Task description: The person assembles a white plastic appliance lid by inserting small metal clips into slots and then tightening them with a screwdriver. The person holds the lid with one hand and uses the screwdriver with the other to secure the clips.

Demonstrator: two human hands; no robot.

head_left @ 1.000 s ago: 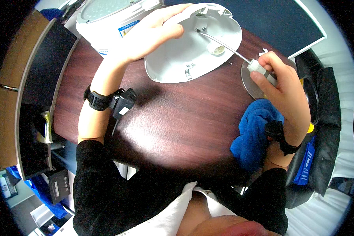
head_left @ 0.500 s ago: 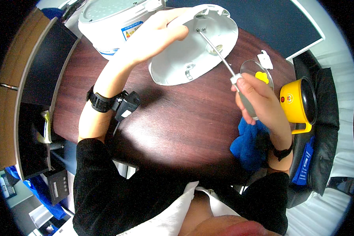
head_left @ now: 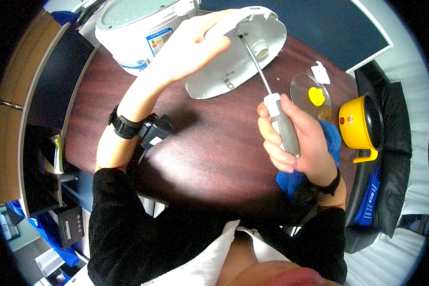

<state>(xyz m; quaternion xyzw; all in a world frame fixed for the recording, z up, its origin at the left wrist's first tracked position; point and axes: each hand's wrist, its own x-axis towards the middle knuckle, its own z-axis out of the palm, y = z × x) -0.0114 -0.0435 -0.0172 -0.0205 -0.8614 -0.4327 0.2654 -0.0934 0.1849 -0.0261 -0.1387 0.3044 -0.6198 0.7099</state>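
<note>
My left hand (head_left: pixel 195 50) grips the upper left edge of a hollow white plastic cover (head_left: pixel 207 78), holding it tilted with its inner side facing me. The fingers behind the rim are hidden. In my right hand (head_left: pixel 307 138) is a screwdriver with a grey and white handle (head_left: pixel 284 126), fingers wrapped round it. Its metal shaft points up and left into the cover, the tip at a small screw hole near the top. A round fitting (head_left: pixel 260 49) and a small metal clip (head_left: pixel 229 80) sit inside the cover.
Behind my left arm stands a white appliance body (head_left: pixel 124 43). To the right are a clear glass lid with a yellow knob (head_left: pixel 316 96), a small white plastic piece (head_left: pixel 321 73), a yellow pot (head_left: pixel 350 126) and a blue cloth (head_left: pixel 291 183). A dark panel (head_left: pixel 314 28) bounds the table's far side.
My right hand has shifted left with the screwdriver, which now stands more upright, its handle turned in the fingers. The white cover has tilted slightly in my left hand.
</note>
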